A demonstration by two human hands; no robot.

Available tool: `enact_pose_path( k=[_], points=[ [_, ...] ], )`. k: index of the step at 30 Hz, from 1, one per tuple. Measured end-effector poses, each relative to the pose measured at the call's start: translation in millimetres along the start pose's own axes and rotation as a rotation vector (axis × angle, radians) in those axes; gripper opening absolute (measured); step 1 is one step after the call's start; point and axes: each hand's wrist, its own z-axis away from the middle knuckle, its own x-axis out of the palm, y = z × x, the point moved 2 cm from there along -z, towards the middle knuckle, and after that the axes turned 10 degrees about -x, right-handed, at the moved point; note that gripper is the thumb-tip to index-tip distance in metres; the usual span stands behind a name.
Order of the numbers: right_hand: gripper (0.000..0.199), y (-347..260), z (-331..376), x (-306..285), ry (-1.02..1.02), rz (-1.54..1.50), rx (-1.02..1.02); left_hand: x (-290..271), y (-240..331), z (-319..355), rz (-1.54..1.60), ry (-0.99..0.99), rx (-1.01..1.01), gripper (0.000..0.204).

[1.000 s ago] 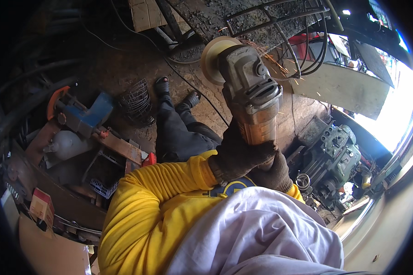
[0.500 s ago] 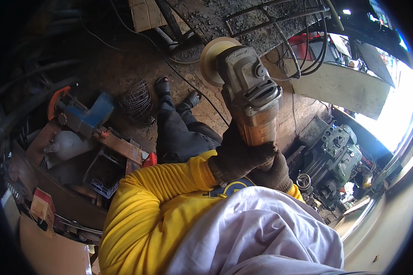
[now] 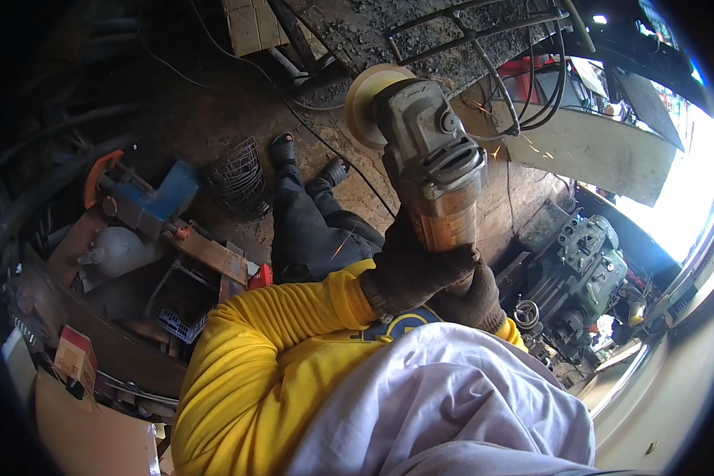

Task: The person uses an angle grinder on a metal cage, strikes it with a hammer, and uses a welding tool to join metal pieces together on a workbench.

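A worn grey angle grinder (image 3: 432,147) points away from my body, its round pale yellow disc (image 3: 366,103) at the far end. Around the rear of its body is my left hand (image 3: 408,274) in a dark brown glove, closed. My right hand (image 3: 474,303), also gloved, is closed on the handle end, partly hidden behind the left. Past the disc, a bent metal rod frame (image 3: 472,36) lies on a dark, debris-covered workbench (image 3: 349,36). Orange sparks fly to the right of the grinder head and one streak crosses my trouser leg. Where disc meets metal is hidden.
A black cable (image 3: 317,136) runs along the floor by my sandalled feet. At left stand a wire basket (image 3: 238,176) and a blue and orange metal machine (image 3: 166,190). A green-grey machine (image 3: 583,266) is at right, below a pale panel (image 3: 587,147).
Sparks have appeared beside the grinder head and over my leg. Both hands and the angle grinder hold almost the same position.
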Motion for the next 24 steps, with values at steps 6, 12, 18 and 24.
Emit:
enact_pose_path(
  k=[6, 12, 18, 24],
  points=[
    [0.085, 2.5, -0.5, 0.0, -0.022, -0.012, 0.002, -0.7, 4.5, 4.8, -0.061, 0.029, 0.017, 0.076],
    [0.086, 1.0, -0.7, 1.1, -0.008, -0.033, 0.011, -1.0, -1.2, 2.4, -0.044, 0.03, 0.028, 0.078],
    [0.086, 9.8, 1.4, 2.0, 0.0, 0.007, -0.009, -0.3, 3.4, 3.3, -0.03, 0.043, 0.058, 0.076],
    [0.087, 4.1, -0.1, 0.6, -0.006, 0.002, 0.004, -1.4, 0.6, 1.1, 0.028, -0.005, 0.008, 0.066]
  ],
)
